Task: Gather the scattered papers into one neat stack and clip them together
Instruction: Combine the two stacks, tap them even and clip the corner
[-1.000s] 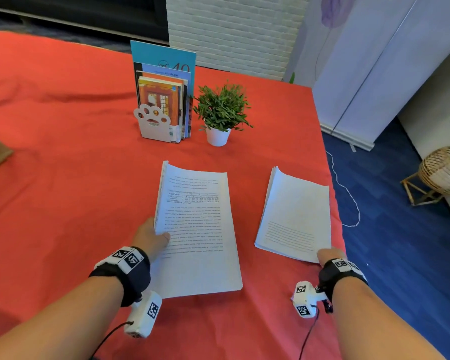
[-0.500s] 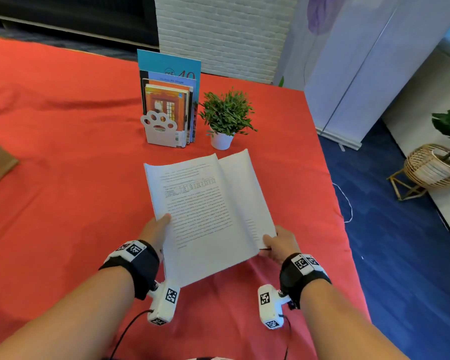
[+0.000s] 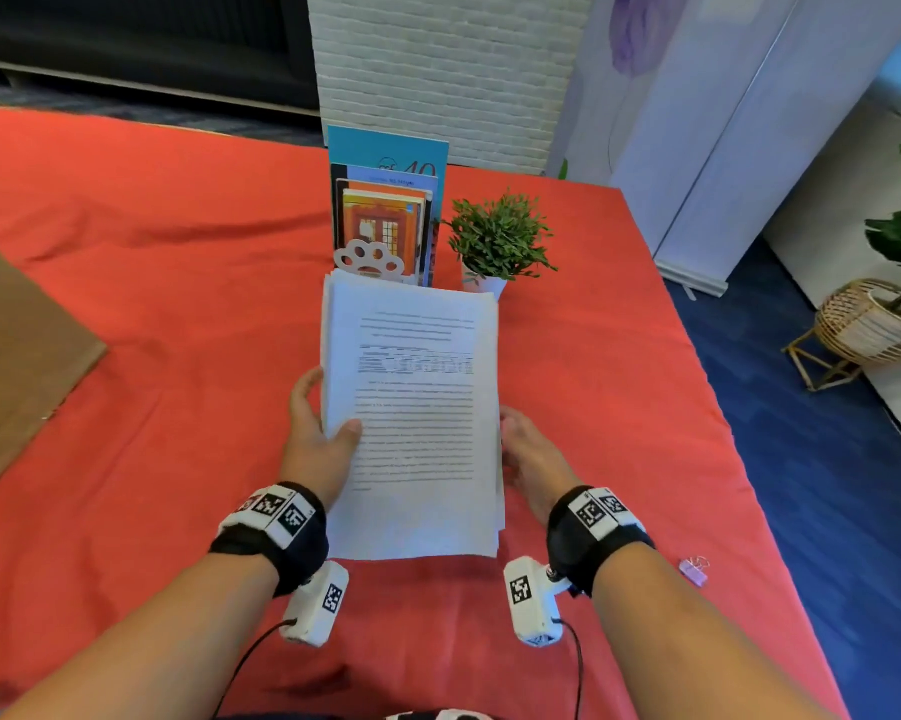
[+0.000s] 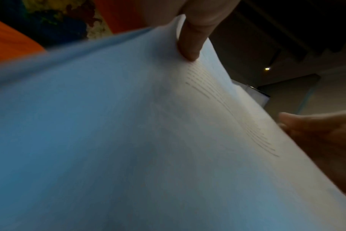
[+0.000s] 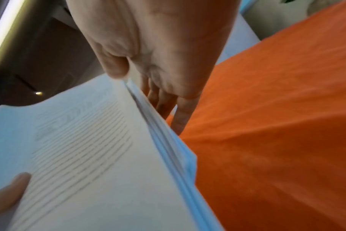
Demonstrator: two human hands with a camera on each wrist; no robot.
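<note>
One stack of white printed papers (image 3: 417,407) is held up above the red tablecloth (image 3: 152,356), its sheets slightly uneven at the edges. My left hand (image 3: 318,433) grips its left edge, thumb on the top page, fingers behind. My right hand (image 3: 528,454) holds the right edge, thumb at the edge (image 5: 113,65) and fingers underneath. In the left wrist view the paper stack (image 4: 148,140) fills the frame under my left thumb (image 4: 190,40). A small pink binder clip (image 3: 694,570) lies on the cloth right of my right wrist.
A white paw-shaped bookend with several books (image 3: 380,220) and a small potted plant (image 3: 497,241) stand just behind the stack. A brown board (image 3: 17,356) lies at the left. The table's right edge drops to blue floor (image 3: 827,511), with a wicker basket (image 3: 869,324) beyond.
The two separate piles have been brought together into one stack. Both hands lifted it off the cloth and turned it square to me, toward the bookend.
</note>
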